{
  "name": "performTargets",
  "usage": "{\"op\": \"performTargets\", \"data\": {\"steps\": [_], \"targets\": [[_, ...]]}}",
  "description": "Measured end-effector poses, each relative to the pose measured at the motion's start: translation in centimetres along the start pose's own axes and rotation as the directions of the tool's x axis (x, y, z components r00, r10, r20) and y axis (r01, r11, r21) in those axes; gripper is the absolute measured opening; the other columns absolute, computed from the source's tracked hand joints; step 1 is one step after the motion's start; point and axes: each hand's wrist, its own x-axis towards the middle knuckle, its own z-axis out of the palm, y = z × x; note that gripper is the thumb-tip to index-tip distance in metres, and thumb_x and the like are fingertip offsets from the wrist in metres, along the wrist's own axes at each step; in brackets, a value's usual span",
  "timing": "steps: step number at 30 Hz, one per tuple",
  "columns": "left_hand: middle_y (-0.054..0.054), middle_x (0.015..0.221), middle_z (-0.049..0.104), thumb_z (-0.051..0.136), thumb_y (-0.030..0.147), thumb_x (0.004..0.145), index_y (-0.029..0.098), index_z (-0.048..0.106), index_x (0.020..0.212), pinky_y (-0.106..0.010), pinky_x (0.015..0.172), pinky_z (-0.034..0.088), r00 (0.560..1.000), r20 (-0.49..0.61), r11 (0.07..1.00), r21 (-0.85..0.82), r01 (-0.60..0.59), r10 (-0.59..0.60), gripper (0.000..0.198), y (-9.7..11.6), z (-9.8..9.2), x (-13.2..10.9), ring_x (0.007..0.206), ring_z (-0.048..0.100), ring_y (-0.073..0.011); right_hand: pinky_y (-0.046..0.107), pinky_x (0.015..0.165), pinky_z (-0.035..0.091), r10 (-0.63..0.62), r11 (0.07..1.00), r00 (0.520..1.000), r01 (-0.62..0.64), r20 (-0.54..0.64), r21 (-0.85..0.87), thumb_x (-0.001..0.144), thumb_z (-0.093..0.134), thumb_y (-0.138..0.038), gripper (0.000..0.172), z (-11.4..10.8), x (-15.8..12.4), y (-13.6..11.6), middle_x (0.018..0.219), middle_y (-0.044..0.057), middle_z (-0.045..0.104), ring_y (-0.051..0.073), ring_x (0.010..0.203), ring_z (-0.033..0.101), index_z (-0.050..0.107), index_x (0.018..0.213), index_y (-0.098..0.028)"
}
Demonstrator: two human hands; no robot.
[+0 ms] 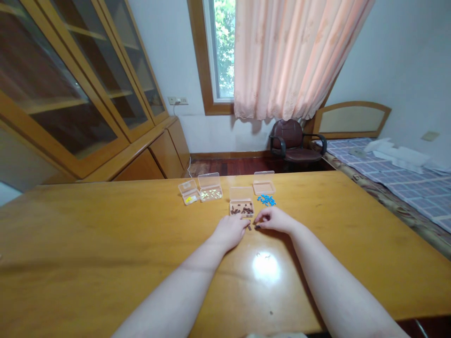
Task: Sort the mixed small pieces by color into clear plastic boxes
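Just in front of an open clear plastic box [241, 215] of small brown pieces [246, 210], my two hands are close together on the table. My left hand [230, 231] has its fingers drawn together, the fingertips at a small brown strip [250, 227]. Facing it from the right, my right hand [275, 219] is bent into a pinch, with a small dark brown piece [257, 226] at its fingertips. A pile of small blue pieces [267, 200] lies behind my right hand, in front of another open clear box [264, 188]. The fine shape of the brown pieces is too small to tell.
Further left are an open box with pale pieces [211, 194] and a smaller one with yellow pieces [189, 199]. The wooden table [105, 234] shows a bright reflection nearer me. Beyond it are an office chair [294, 143], a bed [398, 173] and a glass-door cabinet [81, 84].
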Motion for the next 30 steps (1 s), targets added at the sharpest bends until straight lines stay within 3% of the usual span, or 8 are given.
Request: {"op": "performTargets", "data": {"steps": [4,8,14,19,26,30], "targets": [[-0.007,0.095,0.063,0.043,0.027,0.090,0.026,0.067,0.100,-0.032,0.073,0.048,1.000,-0.008,1.000,0.016,0.027,-0.026,0.026,-0.3,-0.1,0.1,0.082,0.062,-0.0206,0.021,0.049,0.037,-0.018,1.000,0.999,0.018,0.047,0.004,0.065,0.070,-0.024,0.019,-0.1,-0.1,-0.1,0.058,-0.003,0.064,0.010,0.050,0.051,0.076,0.083,-0.023],[-0.008,0.096,0.063,0.044,0.025,0.090,0.021,0.065,0.097,-0.033,0.074,0.048,0.999,-0.018,0.997,0.063,0.042,-0.041,0.023,-0.4,-0.3,0.2,0.084,0.062,-0.0212,0.024,0.060,0.045,-0.068,0.995,0.998,0.068,0.014,-0.069,0.069,0.065,-0.021,0.015,0.2,-0.1,-0.5,0.072,0.000,0.073,0.014,0.061,0.061,0.077,0.077,-0.025],[-0.010,0.095,0.063,0.043,0.026,0.090,0.017,0.063,0.097,-0.035,0.072,0.050,0.997,-0.008,0.993,0.088,0.082,-0.082,0.023,-0.3,-0.3,0.3,0.083,0.064,-0.0235,0.021,0.052,0.038,-0.073,0.977,0.997,0.065,-0.030,-0.204,0.070,0.062,-0.019,0.013,0.7,-0.2,-1.1,0.060,-0.001,0.068,0.011,0.051,0.054,0.074,0.071,-0.021],[-0.010,0.097,0.063,0.043,0.025,0.090,0.016,0.063,0.095,-0.033,0.074,0.049,0.996,0.009,0.994,0.068,0.086,-0.087,0.022,-0.6,-0.5,0.2,0.084,0.063,-0.0217,0.020,0.050,0.036,-0.044,0.990,0.997,0.035,-0.058,-0.139,0.071,0.060,-0.019,0.012,0.7,0.0,-0.7,0.055,-0.003,0.061,0.009,0.049,0.050,0.071,0.068,-0.018],[-0.008,0.096,0.062,0.040,0.028,0.093,0.019,0.061,0.097,-0.031,0.078,0.046,0.961,-0.214,0.985,-0.023,0.172,-0.173,0.023,-1.5,-0.8,0.3,0.089,0.060,-0.0197,0.020,0.049,0.035,-0.063,0.990,0.996,0.054,-0.066,-0.131,0.073,0.065,-0.029,0.014,1.3,0.0,-0.7,0.062,-0.001,0.065,0.010,0.051,0.050,0.073,0.078,-0.019],[-0.007,0.096,0.062,0.040,0.029,0.094,0.019,0.062,0.098,-0.030,0.078,0.045,0.933,-0.236,0.962,-0.059,0.266,-0.272,0.024,-2.4,-0.6,0.9,0.088,0.060,-0.0189,0.022,0.054,0.038,-0.135,0.968,0.989,0.121,-0.052,-0.220,0.073,0.067,-0.034,0.018,1.4,-0.2,-1.5,0.068,0.000,0.069,0.012,0.056,0.056,0.075,0.086,-0.024]]}}
